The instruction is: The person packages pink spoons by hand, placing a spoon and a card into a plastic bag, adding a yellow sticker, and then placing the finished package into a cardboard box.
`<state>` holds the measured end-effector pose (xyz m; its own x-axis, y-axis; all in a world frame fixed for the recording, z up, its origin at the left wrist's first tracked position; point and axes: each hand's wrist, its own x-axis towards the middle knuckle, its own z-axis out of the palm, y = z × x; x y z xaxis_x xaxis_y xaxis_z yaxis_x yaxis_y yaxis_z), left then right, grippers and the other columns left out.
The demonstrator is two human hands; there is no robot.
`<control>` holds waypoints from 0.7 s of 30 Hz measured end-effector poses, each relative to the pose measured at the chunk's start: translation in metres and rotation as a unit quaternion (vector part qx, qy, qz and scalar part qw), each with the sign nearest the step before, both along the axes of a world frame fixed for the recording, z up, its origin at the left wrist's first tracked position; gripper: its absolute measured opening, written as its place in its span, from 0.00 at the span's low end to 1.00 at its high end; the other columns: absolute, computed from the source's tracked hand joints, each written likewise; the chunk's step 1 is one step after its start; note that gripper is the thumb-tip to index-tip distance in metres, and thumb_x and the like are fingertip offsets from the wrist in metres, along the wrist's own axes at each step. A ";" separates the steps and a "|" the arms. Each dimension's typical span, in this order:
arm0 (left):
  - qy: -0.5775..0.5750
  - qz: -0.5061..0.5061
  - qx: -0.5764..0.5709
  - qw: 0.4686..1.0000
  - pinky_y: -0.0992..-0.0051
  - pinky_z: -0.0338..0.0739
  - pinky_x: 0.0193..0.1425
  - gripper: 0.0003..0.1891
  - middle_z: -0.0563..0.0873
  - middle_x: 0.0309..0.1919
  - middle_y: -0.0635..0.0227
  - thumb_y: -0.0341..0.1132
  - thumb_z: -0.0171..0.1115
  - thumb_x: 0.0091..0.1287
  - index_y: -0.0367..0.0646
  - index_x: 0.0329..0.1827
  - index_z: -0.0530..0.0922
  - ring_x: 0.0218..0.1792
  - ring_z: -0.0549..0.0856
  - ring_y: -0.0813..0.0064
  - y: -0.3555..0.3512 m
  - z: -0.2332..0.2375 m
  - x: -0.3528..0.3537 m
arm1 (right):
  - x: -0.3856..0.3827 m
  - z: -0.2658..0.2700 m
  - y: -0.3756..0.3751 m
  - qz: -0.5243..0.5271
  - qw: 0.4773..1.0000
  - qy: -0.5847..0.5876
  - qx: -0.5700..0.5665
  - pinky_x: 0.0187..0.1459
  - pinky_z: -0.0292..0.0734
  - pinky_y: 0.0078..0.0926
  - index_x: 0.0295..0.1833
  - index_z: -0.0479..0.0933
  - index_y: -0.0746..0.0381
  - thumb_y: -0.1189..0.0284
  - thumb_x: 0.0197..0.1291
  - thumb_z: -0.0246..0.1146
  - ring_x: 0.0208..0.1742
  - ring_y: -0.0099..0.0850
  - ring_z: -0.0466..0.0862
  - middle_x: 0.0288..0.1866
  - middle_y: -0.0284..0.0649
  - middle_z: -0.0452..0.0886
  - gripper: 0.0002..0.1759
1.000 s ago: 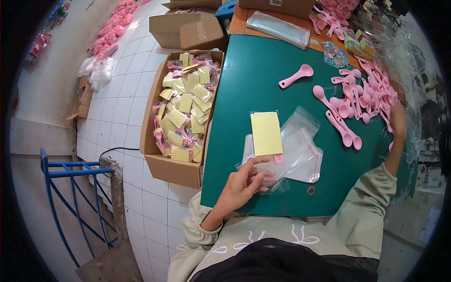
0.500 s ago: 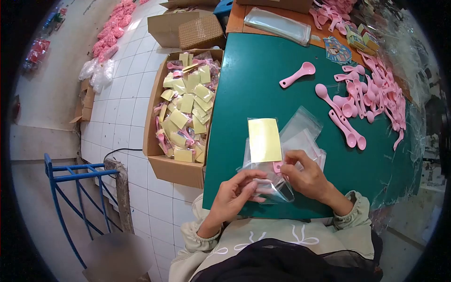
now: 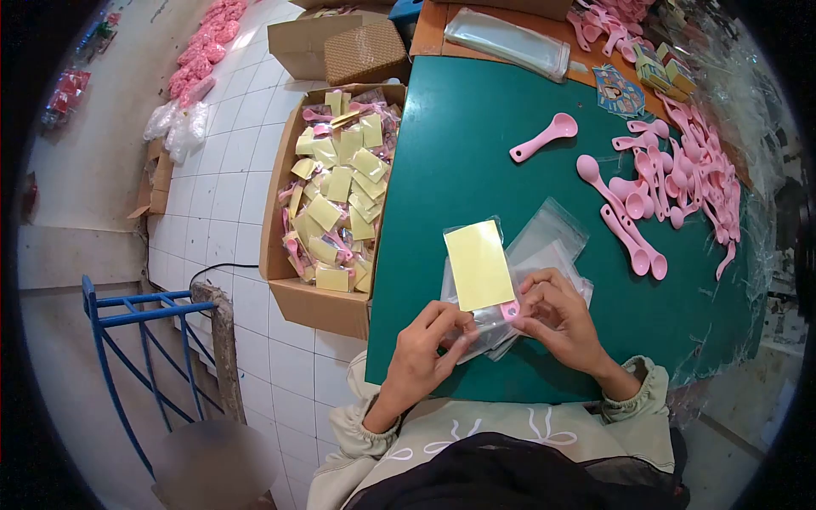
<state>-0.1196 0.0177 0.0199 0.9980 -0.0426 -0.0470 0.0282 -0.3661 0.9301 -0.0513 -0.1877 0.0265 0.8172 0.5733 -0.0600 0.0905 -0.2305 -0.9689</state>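
Between my hands is a clear plastic bag [image 3: 487,320] with a pale yellow card [image 3: 479,266] in it. The pink handle end of a spoon [image 3: 510,311] shows below the card; the rest of that spoon is hidden. My left hand [image 3: 422,350] pinches the bag's lower left edge with thumb and fingers. On the other side, my right hand [image 3: 557,319] closes thumb and fingertips on the bag beside the pink handle. More clear bags [image 3: 552,242] lie flat under and behind it. One single pink measuring spoon [image 3: 546,138] rests farther up the green table [image 3: 459,144].
A heap of pink spoons [image 3: 671,174] covers the table's right side. Left of the table stands a cardboard box [image 3: 319,308] full of packed bags with yellow cards. Printed cards [image 3: 618,91] and a stack of clear bags [image 3: 507,42] lie at the back. A blue metal frame [image 3: 140,302] stands lower left.
The bag's lower flap, loose and hanging before, is now folded up or drawn in under the card. The card has tilted, and both hands grip the bag's lower edge at its two sides.
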 end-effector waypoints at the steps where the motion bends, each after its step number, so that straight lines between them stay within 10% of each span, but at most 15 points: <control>1: 0.007 0.008 -0.004 1.000 0.80 0.80 0.33 0.08 0.80 0.35 0.64 0.23 0.66 0.55 0.36 0.37 0.78 0.32 0.83 0.76 -0.002 0.000 0.001 | -0.002 -0.007 0.000 -0.017 0.997 0.066 0.044 0.43 0.77 0.21 0.37 0.73 0.66 0.79 0.56 0.64 0.43 0.23 0.76 0.47 0.39 0.70 0.06; 5: 0.030 0.018 -0.027 0.999 0.81 0.80 0.32 0.07 0.79 0.36 0.65 0.23 0.66 0.56 0.35 0.36 0.77 0.32 0.82 0.78 -0.006 -0.002 0.000 | -0.006 -0.010 0.002 -0.070 0.965 0.225 0.117 0.40 0.77 0.19 0.39 0.71 0.68 0.78 0.61 0.60 0.39 0.20 0.77 0.42 0.37 0.74 0.05; 21: 0.086 0.101 -0.141 0.981 0.85 0.76 0.28 0.13 0.78 0.32 0.67 0.22 0.62 0.61 0.38 0.45 0.68 0.31 0.78 0.85 -0.016 -0.017 -0.010 | -0.007 -0.011 0.011 -0.131 0.975 0.157 0.086 0.34 0.80 0.17 0.45 0.68 0.69 0.81 0.61 0.59 0.34 0.22 0.82 0.35 0.40 0.77 0.09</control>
